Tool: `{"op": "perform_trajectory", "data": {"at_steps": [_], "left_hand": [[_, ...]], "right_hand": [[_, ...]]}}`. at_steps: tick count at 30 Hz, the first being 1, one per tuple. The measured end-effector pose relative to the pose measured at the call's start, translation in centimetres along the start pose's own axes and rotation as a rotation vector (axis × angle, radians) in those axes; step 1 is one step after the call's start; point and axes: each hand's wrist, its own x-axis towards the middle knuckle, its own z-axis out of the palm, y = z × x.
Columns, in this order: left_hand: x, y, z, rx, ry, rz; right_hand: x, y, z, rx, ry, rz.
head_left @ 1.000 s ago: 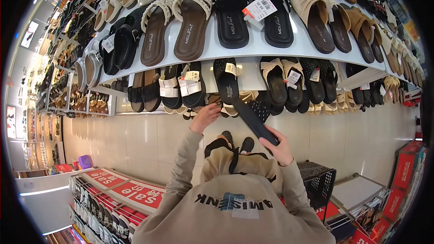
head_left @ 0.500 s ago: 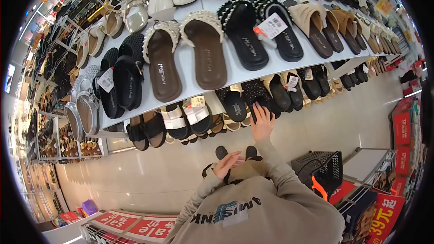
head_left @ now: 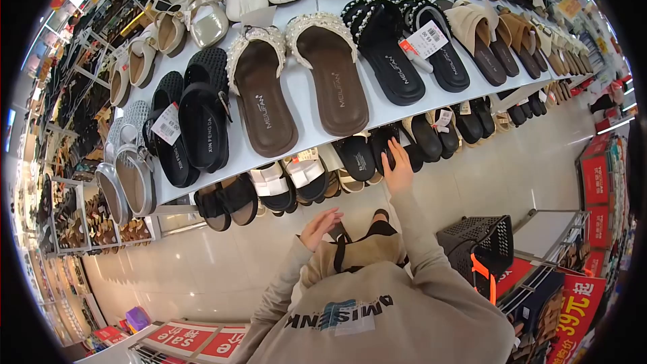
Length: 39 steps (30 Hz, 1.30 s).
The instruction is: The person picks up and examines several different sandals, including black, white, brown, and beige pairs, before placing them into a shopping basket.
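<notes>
My right hand [head_left: 399, 170] reaches to the lower shelf. Its fingers are stretched out and lie against a black slipper [head_left: 383, 140], hiding part of it. Another black slipper [head_left: 356, 160] with a printed insole sits just left of it. My left hand [head_left: 319, 228] hangs in front of my body with its fingers extended, touching no shoe. Nearest to it on the lower shelf are sandals with wide white straps [head_left: 304, 170]. Above, on the white upper shelf [head_left: 311, 114], stand brown-soled slippers with pearl-trimmed straps [head_left: 340, 87] and black slippers [head_left: 394, 67] with a price tag.
A black plastic basket [head_left: 475, 243] with an orange handle is at my right. Red sale signs [head_left: 182, 340] top a rack behind me, and a red price sign [head_left: 573, 313] stands at the right. Black woven shoes [head_left: 204, 121] and silver sandals [head_left: 133, 175] fill the shelf's left end.
The view has shifted, and the upper shelf looks nearer. My right hand stays at the black slipper, now by its edge. My left hand has moved slightly left, and my feet have shifted.
</notes>
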Motion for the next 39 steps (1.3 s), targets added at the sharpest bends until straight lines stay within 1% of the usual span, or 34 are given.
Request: {"op": "perform_trajectory", "data": {"at_steps": [2, 3, 5, 6, 8, 9, 11, 12, 14, 15, 17, 18, 20, 21, 22, 23, 24, 25, 27, 28, 30, 34, 35, 36, 37, 38, 39], "left_hand": [[1.6, -0.7, 0.9, 0.097, 0.056, 0.084], [2.5, -0.8, 1.7, 0.095, 0.059, 0.084], [4.7, -0.6, 3.5, 0.221, 0.131, 0.269], [5.9, -0.4, 4.1, 0.221, 0.140, 0.272], [8.6, 0.1, 5.3, 0.601, 0.277, 0.443], [10.1, 0.2, 5.9, 0.601, 0.295, 0.444], [12.9, 0.7, 7.0, 0.692, 0.529, 0.423], [14.0, 1.4, 7.5, 0.696, 0.550, 0.417], [16.0, 3.1, 8.1, 0.777, 0.660, 0.401], [17.6, 2.8, 7.9, 0.841, 0.700, 0.311], [19.7, 2.6, 7.4, 0.972, 0.694, 0.361], [20.2, 2.9, 7.5, 0.968, 0.720, 0.344], [20.4, 3.0, 7.9, 1.155, 0.629, 0.364], [20.4, 2.5, 8.3, 1.148, 0.665, 0.341], [20.6, 2.1, 8.7, 0.964, 0.761, 0.418], [20.5, 1.6, 8.8, 0.780, 0.849, 0.495], [19.1, 2.5, 10.3, 0.732, 0.924, 0.523], [17.9, 2.8, 11.4, 0.706, 0.950, 0.584], [16.0, 1.6, 12.3, 0.686, 0.940, 0.561], [15.1, 0.5, 12.7, 0.685, 0.953, 0.556], [13.8, -1.5, 13.1, 0.349, 0.892, 0.391], [12.8, -1.6, 13.8, 0.395, 0.828, 0.360], [12.9, -1.5, 13.6, 0.389, 0.830, 0.367], [12.9, -0.8, 13.4, 0.533, 0.861, 0.487], [12.6, -0.3, 13.1, 0.678, 0.888, 0.607], [12.2, 0.0, 12.7, 0.674, 0.889, 0.618], [11.8, 0.3, 12.1, 0.606, 0.809, 0.565]], "right_hand": [[-0.7, 0.6, -0.8, 0.030, 0.000, -0.027], [-1.1, 0.9, -1.1, 0.063, -0.002, -0.055], [-2.3, 1.0, -1.7, 0.036, -0.043, -0.063], [-2.7, 0.7, -2.1, 0.070, -0.100, -0.069], [-3.3, 1.0, -2.7, 0.094, -0.172, -0.128], [-3.1, 1.8, -2.8, 0.103, -0.181, -0.139], [-2.5, 3.5, -3.3, 0.072, -0.228, -0.154], [-1.8, 4.2, -3.8, -0.030, -0.185, -0.259], [-0.7, 5.1, -4.8, -0.008, -0.243, -0.245], [0.0, 5.5, -5.2, -0.007, -0.291, -0.227], [1.1, 5.9, -5.6, 0.011, -0.343, -0.255], [1.4, 6.1, -5.6, 0.011, -0.385, -0.268], [1.7, 6.6, -5.0, 0.029, -0.425, -0.291], [2.0, 6.8, -4.6, 0.035, -0.438, -0.307], [2.6, 6.5, -4.9, 0.055, -0.467, -0.327], [2.9, 6.2, -5.4, 0.142, -0.489, -0.251], [3.0, 5.8, -5.8, 0.225, -0.509, -0.166], [2.8, 6.1, -6.2, 0.239, -0.528, -0.169], [2.4, 7.9, -7.4, 0.456, -0.553, -0.013], [2.2, 8.8, -8.1, 0.460, -0.564, -0.017], [2.0, 10.6, -9.5, 0.429, -0.452, -0.126], [2.7, 11.3, -11.9, 0.425, -0.482, -0.071], [3.0, 11.2, -12.2, 0.353, -0.478, -0.163], [3.2, 10.7, -12.2, 0.281, -0.471, -0.255], [3.2, 9.9, -12.1, 0.278, -0.468, -0.264], [3.1, 8.9, -11.7, 0.320, -0.448, -0.241], [3.0, 7.8, -11.2, 0.362, -0.426, -0.217]]}}
